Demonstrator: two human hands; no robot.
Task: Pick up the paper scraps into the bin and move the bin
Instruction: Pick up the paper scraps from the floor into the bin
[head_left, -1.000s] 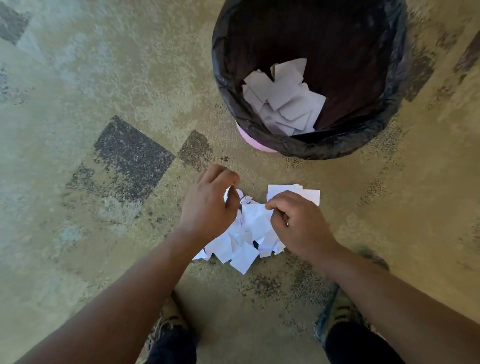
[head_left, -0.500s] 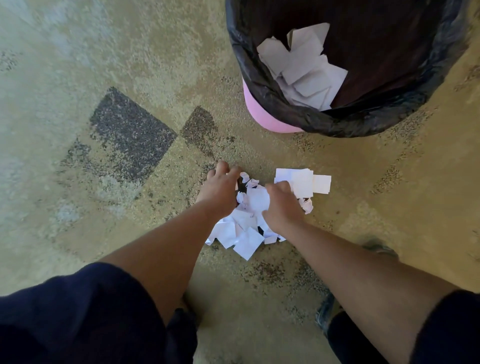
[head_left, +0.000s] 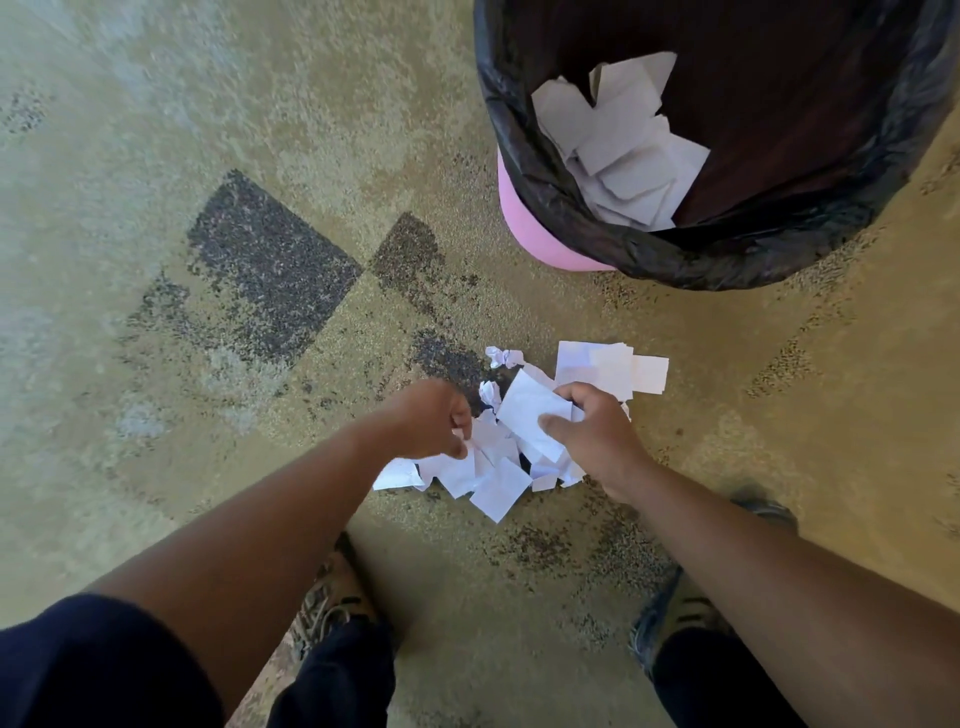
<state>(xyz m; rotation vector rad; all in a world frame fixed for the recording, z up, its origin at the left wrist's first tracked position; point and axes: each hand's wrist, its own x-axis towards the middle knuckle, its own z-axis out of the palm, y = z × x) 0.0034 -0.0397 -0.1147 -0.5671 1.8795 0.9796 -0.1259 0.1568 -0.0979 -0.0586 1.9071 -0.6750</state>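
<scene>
The carpet (head_left: 208, 156), mottled tan with darker grey squares, fills the view, and on it at the far right stands the bin (head_left: 524, 228), a pink tub lined with a black bag (head_left: 519, 156) folded over its rim. A layer of flat white scraps (head_left: 623, 156) already lies inside against the near-left wall, so part of the picking up looks done. Most of the work remains, though: a loose pile of paper scraps (head_left: 498, 488) sits on the carpet near the person's feet, well short of the bin, with a few flat squares (head_left: 613, 364) at its far right edge and two small crumpled bits (head_left: 501, 357) at its far side. The bin has not been carried anywhere as far as one can judge, so that step is also left. The right hand (head_left: 597, 436) is at the right side of the pile, fingers curled around a large sheet with the thumb pressed on top, a real grasp on the paper. The left hand (head_left: 431, 421) is at the left side, fingers curled down into the scraps; it seems to pinch some between thumb and fingers, though blur makes that less sure. Two shoes (head_left: 332, 597) show at the near edge.
</scene>
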